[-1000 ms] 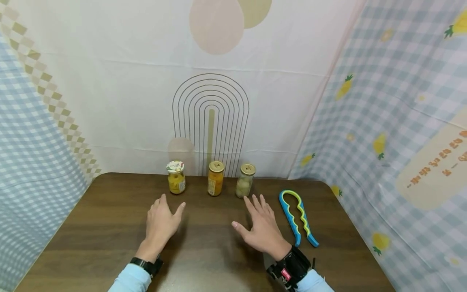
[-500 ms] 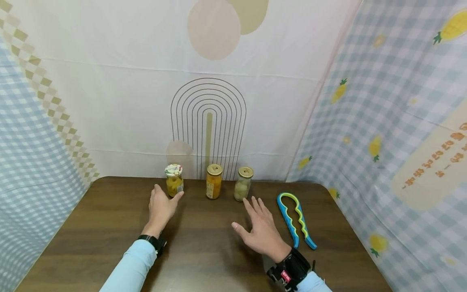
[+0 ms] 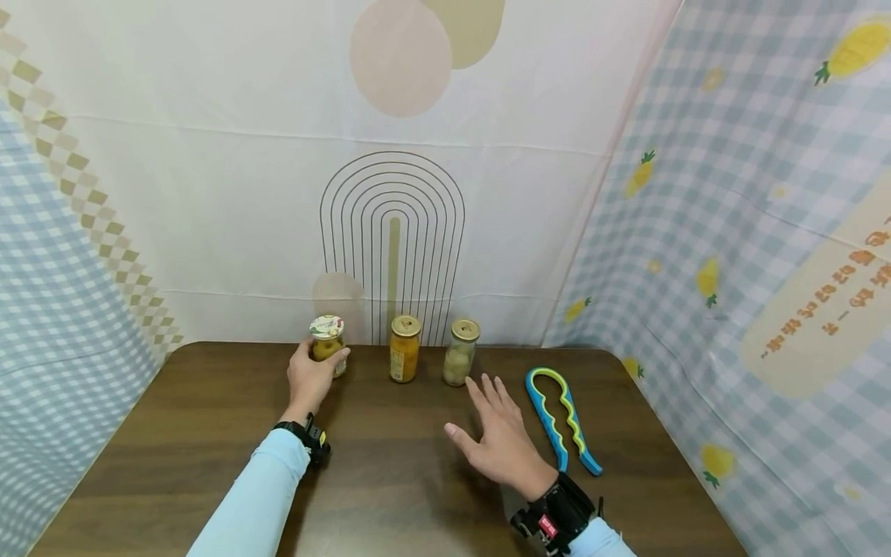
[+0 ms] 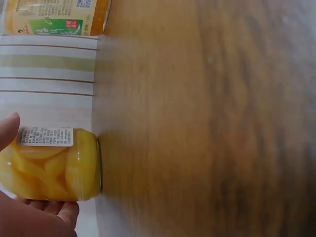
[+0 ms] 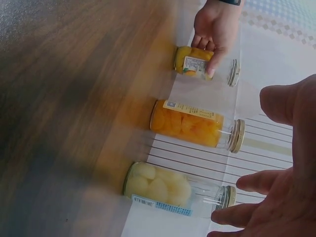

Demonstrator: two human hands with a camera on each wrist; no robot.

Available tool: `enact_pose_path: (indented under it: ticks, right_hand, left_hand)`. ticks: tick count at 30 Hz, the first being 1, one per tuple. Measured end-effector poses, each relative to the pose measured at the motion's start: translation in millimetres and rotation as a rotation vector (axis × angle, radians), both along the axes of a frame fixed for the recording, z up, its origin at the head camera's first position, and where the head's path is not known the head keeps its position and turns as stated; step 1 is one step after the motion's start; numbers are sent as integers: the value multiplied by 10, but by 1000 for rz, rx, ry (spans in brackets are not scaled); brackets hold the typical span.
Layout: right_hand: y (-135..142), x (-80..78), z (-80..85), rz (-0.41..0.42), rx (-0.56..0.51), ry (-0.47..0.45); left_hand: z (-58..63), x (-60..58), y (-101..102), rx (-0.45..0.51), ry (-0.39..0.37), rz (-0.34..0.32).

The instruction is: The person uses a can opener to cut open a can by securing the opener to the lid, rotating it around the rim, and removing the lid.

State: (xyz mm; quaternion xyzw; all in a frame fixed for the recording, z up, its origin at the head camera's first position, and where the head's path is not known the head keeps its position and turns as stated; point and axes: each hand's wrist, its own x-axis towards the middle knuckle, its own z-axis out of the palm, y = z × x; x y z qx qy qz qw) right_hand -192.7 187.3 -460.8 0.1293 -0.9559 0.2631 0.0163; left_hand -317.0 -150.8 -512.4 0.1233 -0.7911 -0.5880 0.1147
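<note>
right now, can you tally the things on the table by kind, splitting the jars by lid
Gold-lidded jars: 2
Patterned-lid jar: 1
Blue and yellow-green jar opener: 1
Total: 4

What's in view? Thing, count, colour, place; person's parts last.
table: 1, brown, foreground
yellow jar: 1, yellow, white-patterned lid, row's left
orange jar: 1, orange, gold-lidded, row's middle
pale jar: 1, whitish, gold-lidded, row's right
U-shaped tool: 1, blue and yellow-green, right of pale jar
printed backdrop: 1, off-white, behind table
checked cloths: 2, blue-and-white, both sides
wrist devices: 2, black, one per arm
sleeves: 2, light blue, lower edge
left hand: 1, bare, gripping yellow jar
right hand: 1, bare, spread near pale jar
</note>
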Motion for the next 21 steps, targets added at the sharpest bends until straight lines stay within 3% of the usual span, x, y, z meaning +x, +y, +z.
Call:
enact_pose_path:
  ticks: [10,15,21]
  right_hand:
    - [44,18,-57,-12,-25,-1]
    - [68,31,-102,-9,-17,-10]
    - [63,23,-95,1,-37,-32]
  left_hand:
    - [27,-36,20,-123,-1,-92]
    - [15,-36,-13,-139,-7,-147]
    - [3,-44,-64,-154,-18,-132]
